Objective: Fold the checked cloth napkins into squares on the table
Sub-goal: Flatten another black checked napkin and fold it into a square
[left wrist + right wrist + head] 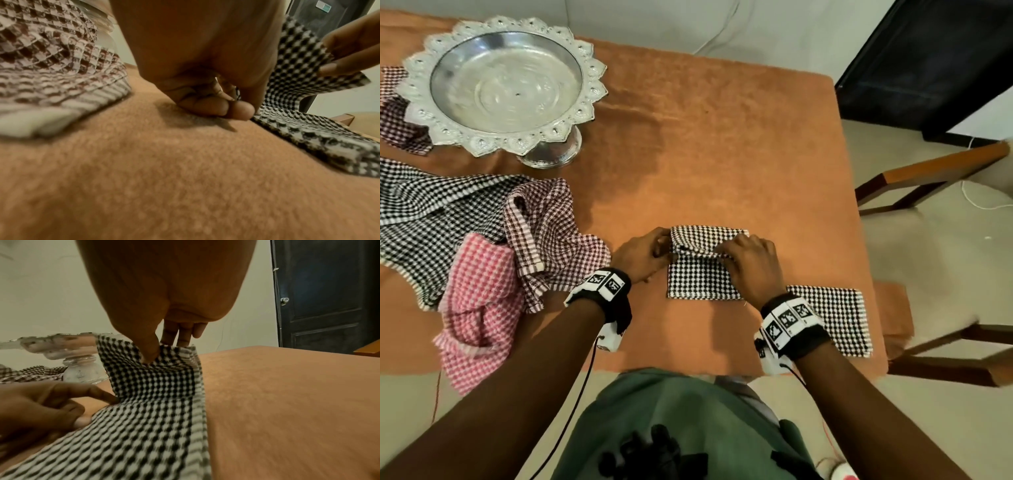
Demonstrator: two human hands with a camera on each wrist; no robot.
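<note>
Big orange-covered table (722,154) first. A heap of unfolded checked napkins (482,233) sits by its left edge, with a silver pedestal tray (503,82) at the far left corner. Near the front edge, the black-and-white napkin (703,277) lies half folded. Left hand (642,255) pinches its left side; right hand (751,263) pinches the raised flap. A folded napkin (835,318) lies at the front right corner.

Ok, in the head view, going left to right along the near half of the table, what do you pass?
Pile of unfolded checked napkins → left hand → black-and-white napkin being folded → right hand → folded black-and-white napkin at the table's right edge.
</note>
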